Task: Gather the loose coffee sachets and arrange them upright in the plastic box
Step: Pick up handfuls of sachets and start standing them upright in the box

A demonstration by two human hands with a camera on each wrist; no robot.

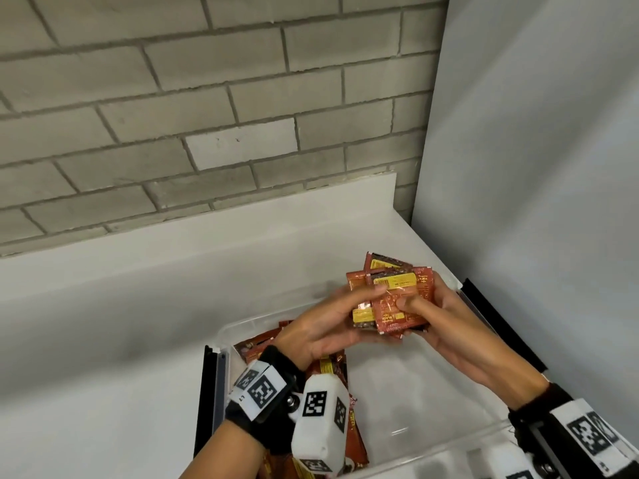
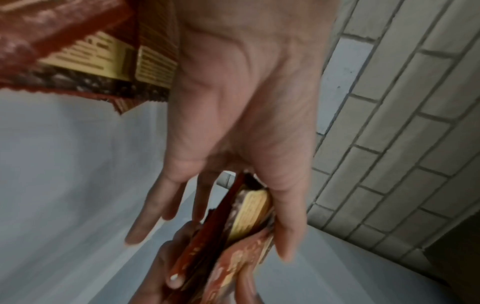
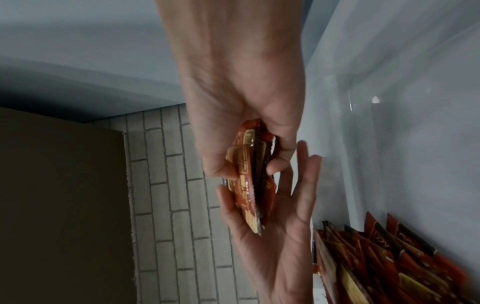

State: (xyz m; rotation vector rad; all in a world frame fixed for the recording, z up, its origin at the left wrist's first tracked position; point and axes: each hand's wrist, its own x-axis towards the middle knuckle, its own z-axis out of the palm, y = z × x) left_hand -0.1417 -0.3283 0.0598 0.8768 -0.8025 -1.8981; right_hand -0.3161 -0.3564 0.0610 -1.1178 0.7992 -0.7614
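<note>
Above the box's [image 1: 446,447] far rim, my left hand [image 1: 321,326] and right hand [image 1: 446,326] pinch a stack of sachets [image 1: 390,299]; more sachets [image 1: 332,371] stand along its left wall, right half open.

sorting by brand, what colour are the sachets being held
Red-orange sachets with yellow label panels; clearest in the head view.

The head view is evenly lit and fairly bright, with soft, diffuse light; a faint shadow lies on the white counter [image 1: 138,305] left of the hands; small glints show on the clear box [image 1: 415,440] near the right; brick lines bow toward the edges; both wrist views are dimmer and greyer, smeared by motion blur, with the sachets [image 2: 78,53] close to the lens out of focus; the far corner in the right wrist view falls dark.
</note>
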